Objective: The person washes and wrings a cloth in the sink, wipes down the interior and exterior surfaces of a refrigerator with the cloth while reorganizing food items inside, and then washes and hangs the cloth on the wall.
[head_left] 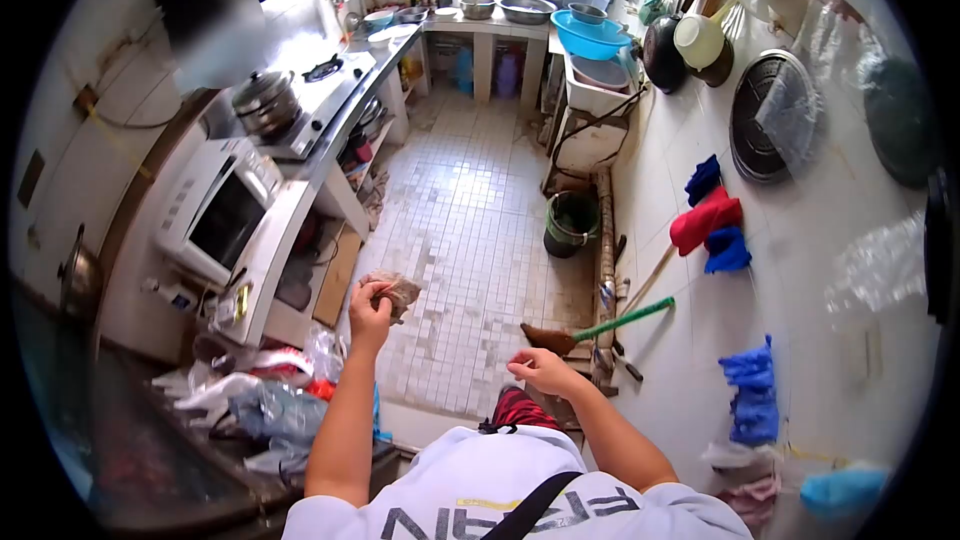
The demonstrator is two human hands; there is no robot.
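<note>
My left hand [372,308] is closed on a crumpled brownish cloth [397,292], held up over the tiled floor near the end of the left counter. My right hand [540,370] hangs in front of my body with its fingers curled inward; whether anything is in them is too small to tell. Just beyond the right hand, a broom with a green handle [625,320] leans toward the right wall, its brown head close to the fingers but apart from them.
On the left counter stand a white microwave [222,210] and a steel pot [266,105] on the stove. Plastic bags [270,410] pile up at lower left. A dark bucket [572,223] stands by the right wall, below a sink with a blue basin [590,35].
</note>
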